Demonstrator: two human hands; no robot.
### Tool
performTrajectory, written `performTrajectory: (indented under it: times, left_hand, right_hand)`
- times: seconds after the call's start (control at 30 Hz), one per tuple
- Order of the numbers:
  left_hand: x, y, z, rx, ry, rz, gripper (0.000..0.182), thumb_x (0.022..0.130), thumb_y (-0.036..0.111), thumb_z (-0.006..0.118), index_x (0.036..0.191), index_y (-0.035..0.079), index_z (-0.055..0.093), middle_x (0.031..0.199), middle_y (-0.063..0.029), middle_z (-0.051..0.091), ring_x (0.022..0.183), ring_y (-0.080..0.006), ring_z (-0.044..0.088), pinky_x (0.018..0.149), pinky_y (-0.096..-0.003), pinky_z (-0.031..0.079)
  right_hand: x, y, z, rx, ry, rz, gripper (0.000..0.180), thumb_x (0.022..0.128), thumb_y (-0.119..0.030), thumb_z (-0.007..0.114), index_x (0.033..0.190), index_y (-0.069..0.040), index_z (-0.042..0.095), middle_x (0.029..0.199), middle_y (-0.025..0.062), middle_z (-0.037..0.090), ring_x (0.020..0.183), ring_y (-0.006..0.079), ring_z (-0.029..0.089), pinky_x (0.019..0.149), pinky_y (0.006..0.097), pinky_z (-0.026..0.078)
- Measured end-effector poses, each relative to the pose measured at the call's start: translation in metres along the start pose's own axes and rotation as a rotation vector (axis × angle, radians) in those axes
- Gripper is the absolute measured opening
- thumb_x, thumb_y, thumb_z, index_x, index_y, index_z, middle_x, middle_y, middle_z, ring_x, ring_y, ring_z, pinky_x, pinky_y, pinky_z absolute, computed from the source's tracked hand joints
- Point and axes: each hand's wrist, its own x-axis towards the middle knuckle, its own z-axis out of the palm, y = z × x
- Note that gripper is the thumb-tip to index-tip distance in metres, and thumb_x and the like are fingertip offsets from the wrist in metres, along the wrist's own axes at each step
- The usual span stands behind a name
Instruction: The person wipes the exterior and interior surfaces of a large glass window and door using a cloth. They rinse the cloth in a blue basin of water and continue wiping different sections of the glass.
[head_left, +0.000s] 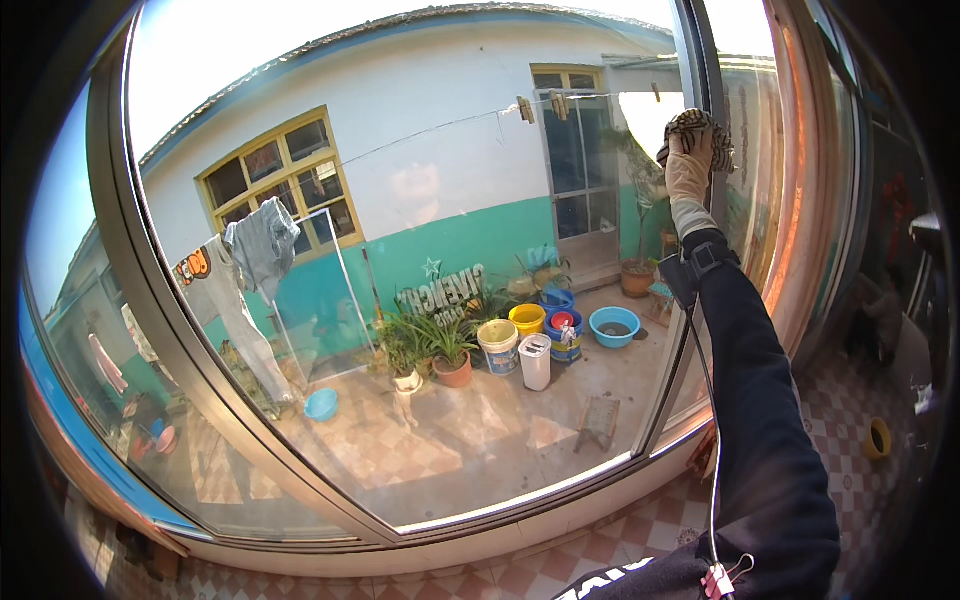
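My right hand (688, 176), in a pale glove, is raised at the right side of a large window. It presses a striped cloth (697, 133) against the metal window frame (703, 71) and the edge of the glass pane (480, 187). A dark sleeve (750, 360) covers that arm, with a black strap (709, 256) at the wrist and a cable (712, 450) running down along it. My left hand is out of view. Faint reflections, including lettering from my clothing, show on the glass.
Pink curtains (795, 187) hang right of the frame. Below the pane runs a ledge (480, 551) above a checkered tile floor (517, 577). Through the glass I see a courtyard with potted plants (454, 369), several buckets (499, 345), a blue basin (615, 328) and hanging laundry (262, 240).
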Motion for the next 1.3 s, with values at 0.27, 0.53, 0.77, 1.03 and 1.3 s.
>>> performTrajectory:
  times: [0.27, 0.53, 0.77, 1.03, 1.3]
  left_hand:
    - [-0.020, 0.000, 0.012, -0.050, -0.187, 0.031, 0.020, 0.090, 0.020, 0.041, 0.070, 0.024, 0.037, 0.061, 0.0051, 0.029, 0.054, -0.0177, 0.037, 0.046, -0.0345, 0.035]
    - [-0.028, 0.000, 0.043, -0.054, -0.369, 0.115, 0.022, 0.082, 0.002, 0.041, 0.069, 0.019, 0.040, 0.062, 0.0036, 0.033, 0.057, -0.0157, 0.044, 0.049, -0.0302, 0.042]
    - [-0.053, -0.018, 0.030, 0.010, -0.049, -0.116, 0.024, 0.079, -0.007, 0.043, 0.068, 0.014, 0.046, 0.063, 0.0010, 0.042, 0.056, -0.0212, 0.054, 0.049, -0.0334, 0.053]
    - [-0.044, -0.036, 0.004, 0.039, -0.007, -0.082, 0.025, 0.084, -0.005, 0.039, 0.070, 0.013, 0.051, 0.068, -0.0028, 0.047, 0.060, -0.0216, 0.059, 0.050, -0.0349, 0.051]
    - [-0.047, -0.044, 0.001, -0.020, 0.191, -0.017, 0.028, 0.087, 0.003, 0.045, 0.065, 0.019, 0.040, 0.062, 0.0053, 0.038, 0.054, -0.0113, 0.048, 0.048, -0.0315, 0.042]
  right_hand:
    - [-0.232, -0.213, 0.006, 0.074, -0.326, -0.942, 0.064, 0.089, -0.051, 0.047, 0.146, -0.024, 0.039, 0.158, 0.0083, 0.024, 0.145, 0.0384, 0.015, 0.118, 0.0565, 0.010]
    - [-0.249, -0.231, 0.001, 0.071, -0.413, -1.375, 0.057, 0.084, -0.041, 0.051, 0.140, -0.030, 0.046, 0.143, 0.0036, 0.045, 0.131, 0.0246, 0.042, 0.115, 0.0515, 0.022]
    - [-0.098, 0.020, -0.043, -0.187, -0.045, -0.504, 0.066, 0.091, -0.036, 0.056, 0.148, -0.010, 0.034, 0.153, 0.0099, 0.033, 0.131, 0.0286, 0.042, 0.112, 0.0385, 0.033]
    - [-0.131, 0.030, -0.025, -0.189, -0.132, -0.068, 0.071, 0.091, -0.048, 0.054, 0.146, -0.007, 0.037, 0.158, 0.0151, 0.019, 0.142, 0.0390, 0.019, 0.117, 0.0457, 0.022]
    - [-0.324, -0.242, 0.009, 0.221, -0.446, -0.810, 0.060, 0.082, -0.045, 0.061, 0.134, -0.018, 0.053, 0.157, 0.0093, 0.023, 0.143, 0.0387, 0.016, 0.116, 0.0564, 0.007]
